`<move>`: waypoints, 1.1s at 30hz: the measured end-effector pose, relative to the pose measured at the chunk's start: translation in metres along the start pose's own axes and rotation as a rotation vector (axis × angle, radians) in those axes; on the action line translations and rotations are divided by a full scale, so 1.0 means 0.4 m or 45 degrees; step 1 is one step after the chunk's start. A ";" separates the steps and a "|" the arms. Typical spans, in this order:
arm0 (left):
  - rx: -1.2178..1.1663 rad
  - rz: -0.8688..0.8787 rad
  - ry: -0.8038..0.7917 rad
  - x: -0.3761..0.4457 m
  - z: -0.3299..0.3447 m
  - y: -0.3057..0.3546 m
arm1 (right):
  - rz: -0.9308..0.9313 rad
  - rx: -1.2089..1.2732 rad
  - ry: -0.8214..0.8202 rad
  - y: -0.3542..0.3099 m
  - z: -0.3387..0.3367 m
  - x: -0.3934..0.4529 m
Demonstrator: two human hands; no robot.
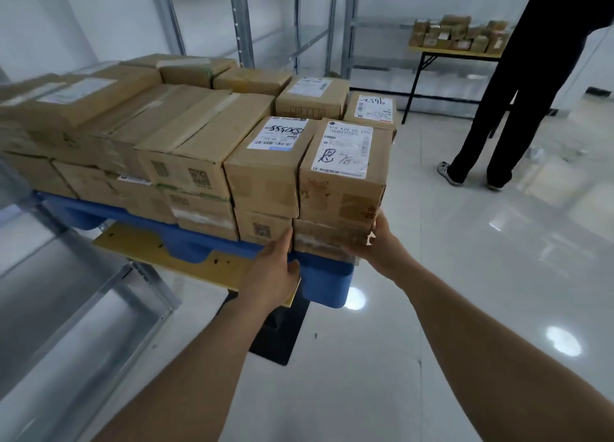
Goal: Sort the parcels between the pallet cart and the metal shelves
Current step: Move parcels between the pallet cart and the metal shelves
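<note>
At the near right corner of the pallet (332, 285), we read "516 K20 00 00G" printed on the white label of the top parcel (344, 172). The neighbouring parcel (265, 166) bears a handwritten "555" and further digits we cannot settle. On the corner parcel behind (372, 111), handwriting resembles "7596". Finer print stays illegible.

Parcels (186, 136) pack the pallet (329, 282) edge to edge, leaving no gaps between them; bare floor (465, 242) lies open off its right edge, while a metal shelf (83, 295) crowds its left
</note>
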State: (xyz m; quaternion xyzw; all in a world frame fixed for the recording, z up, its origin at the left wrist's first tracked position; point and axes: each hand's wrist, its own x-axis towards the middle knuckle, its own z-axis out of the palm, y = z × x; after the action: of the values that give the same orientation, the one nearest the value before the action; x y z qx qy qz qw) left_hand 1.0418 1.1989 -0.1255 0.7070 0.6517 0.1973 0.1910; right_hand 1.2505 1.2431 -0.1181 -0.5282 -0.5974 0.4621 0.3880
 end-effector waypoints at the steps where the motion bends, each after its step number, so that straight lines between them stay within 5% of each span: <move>1: -0.004 -0.036 -0.049 0.011 0.000 0.007 | 0.002 0.000 -0.007 0.003 -0.001 0.002; 9: -0.093 -0.153 -0.144 0.054 -0.016 0.052 | 0.057 -0.056 -0.054 0.029 0.002 0.021; 16: -0.732 -0.271 -0.133 0.063 -0.014 0.051 | 0.099 -0.100 -0.022 0.038 0.001 0.020; 33: -0.240 -0.006 -0.059 0.040 -0.055 -0.009 | 0.177 -0.203 -0.006 0.031 0.009 0.002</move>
State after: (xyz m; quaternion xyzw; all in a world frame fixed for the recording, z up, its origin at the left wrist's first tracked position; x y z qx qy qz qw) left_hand 1.0282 1.2156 -0.1083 0.6889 0.6272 0.2408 0.2720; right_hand 1.2504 1.2438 -0.1311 -0.5965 -0.5952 0.4402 0.3101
